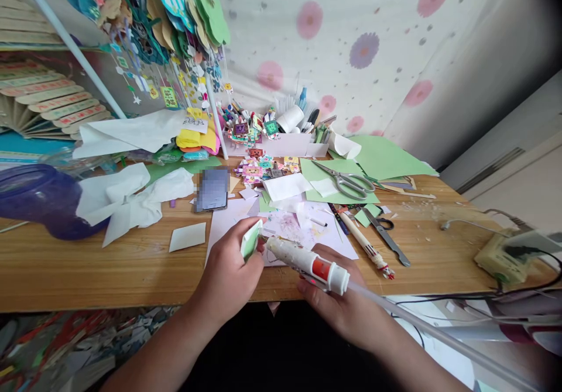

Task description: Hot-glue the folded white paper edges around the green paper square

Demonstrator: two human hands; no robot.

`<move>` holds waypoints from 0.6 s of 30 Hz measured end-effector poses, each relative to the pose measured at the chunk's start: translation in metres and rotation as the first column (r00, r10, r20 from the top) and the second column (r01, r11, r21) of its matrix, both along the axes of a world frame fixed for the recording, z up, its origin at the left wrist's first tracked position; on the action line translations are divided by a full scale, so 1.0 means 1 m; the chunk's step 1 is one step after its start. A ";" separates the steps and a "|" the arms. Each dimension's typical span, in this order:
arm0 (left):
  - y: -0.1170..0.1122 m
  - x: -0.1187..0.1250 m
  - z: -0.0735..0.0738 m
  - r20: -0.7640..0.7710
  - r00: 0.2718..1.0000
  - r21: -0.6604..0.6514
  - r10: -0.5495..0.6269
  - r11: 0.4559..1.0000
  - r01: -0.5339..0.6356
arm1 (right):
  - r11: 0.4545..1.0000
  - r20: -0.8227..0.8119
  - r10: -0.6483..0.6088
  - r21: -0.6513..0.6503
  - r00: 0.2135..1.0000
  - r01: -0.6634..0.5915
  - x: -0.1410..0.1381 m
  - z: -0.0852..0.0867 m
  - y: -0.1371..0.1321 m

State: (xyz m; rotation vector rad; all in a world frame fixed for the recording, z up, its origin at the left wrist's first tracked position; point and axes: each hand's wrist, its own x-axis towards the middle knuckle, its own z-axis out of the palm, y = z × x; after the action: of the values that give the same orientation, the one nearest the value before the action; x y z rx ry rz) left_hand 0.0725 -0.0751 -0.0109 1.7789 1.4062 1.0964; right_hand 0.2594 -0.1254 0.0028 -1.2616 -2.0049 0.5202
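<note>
Small green-and-white paper piece (251, 239) sits at the near edge of the bench (109, 269), centre, pinched upright in the left hand (230, 272). Left fingers closed on it, thumb on the near face, knuckles up; forearm comes in from lower left at a shallow angle.

Glue gun (307, 263) in the right hand (345, 304), white body with a red patch, nozzle pointing up-left and touching or just short of the paper piece's edge, can't tell which. Right fingers wrapped around the gun from below, palm up-ish, wrist low off the bench's front edge. Glue stick (439, 336) trails out the back of the gun toward lower right.

Under both hands: pale pink sheets (302, 228) lying flat. Just right of those, a pen (366, 246) and a dark-handled craft blade (389, 237), both angled. Further back, scissors (346, 181) on green paper (333, 172). Phone (212, 189) left of centre, face up. Crumpled white paper (127, 199) and a purple jug (41, 199) far left. Organiser box (290, 143) with pens and small colourful cutouts at the back. Power strip (500, 257) on the right edge, cable plugged in.
</note>
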 end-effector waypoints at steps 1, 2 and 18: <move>0.000 -0.001 -0.001 -0.001 1.000 -0.002 0.001 1.000 -0.001 | 1.000 0.000 0.004 -0.001 1.000 -0.004 0.000 0.000 -0.001; 0.000 -0.001 -0.001 0.015 1.000 -0.024 0.003 1.000 -0.003 | 1.000 -0.012 0.008 -0.005 1.000 -0.008 0.002 -0.001 -0.002; 0.006 0.021 -0.009 0.528 0.848 -0.416 0.040 0.883 0.218 | 0.517 -0.127 -0.856 -0.192 0.501 0.834 0.185 -0.019 -0.005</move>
State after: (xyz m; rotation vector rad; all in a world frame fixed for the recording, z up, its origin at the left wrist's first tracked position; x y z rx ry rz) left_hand 0.0932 -0.0692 -0.0199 1.0777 1.1047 0.9875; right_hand 0.4444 -0.1307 -0.0166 -1.9665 -0.9483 0.2308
